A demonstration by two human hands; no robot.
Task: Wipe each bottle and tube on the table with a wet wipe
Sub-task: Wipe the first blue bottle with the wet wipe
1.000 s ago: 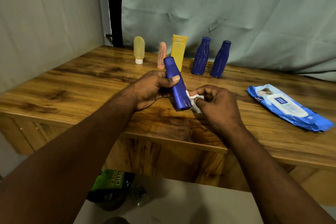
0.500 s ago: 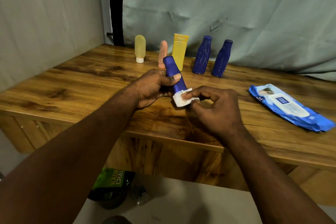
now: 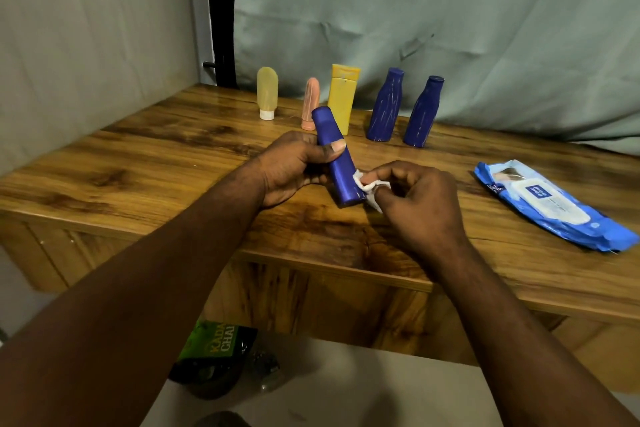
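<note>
The held bottle [image 3: 337,163], blue and tilted with its cap away from the person, is shown over the middle of the table [image 3: 138,177]; whether its base touches the table cannot be told. It is gripped round its upper half by the left hand [image 3: 294,170], the fingers being curled behind it and the thumb laid across its front. A crumpled white wipe [image 3: 369,189] is pinched between the thumb and curled fingers of the right hand [image 3: 419,198] and is pressed against the lower right side of the held bottle. Along the table's back edge five items are stood upright in a row, from left to right: a pale tube [image 3: 267,90] on its white cap, a pink tube [image 3: 310,102], a yellow bottle [image 3: 343,94], a blue bottle [image 3: 385,106] and a second blue bottle [image 3: 423,113]. A blue pack [image 3: 554,208] is laid flat on the table's right part. A green packet [image 3: 214,350] is seen on the floor below the table's front edge.
</note>
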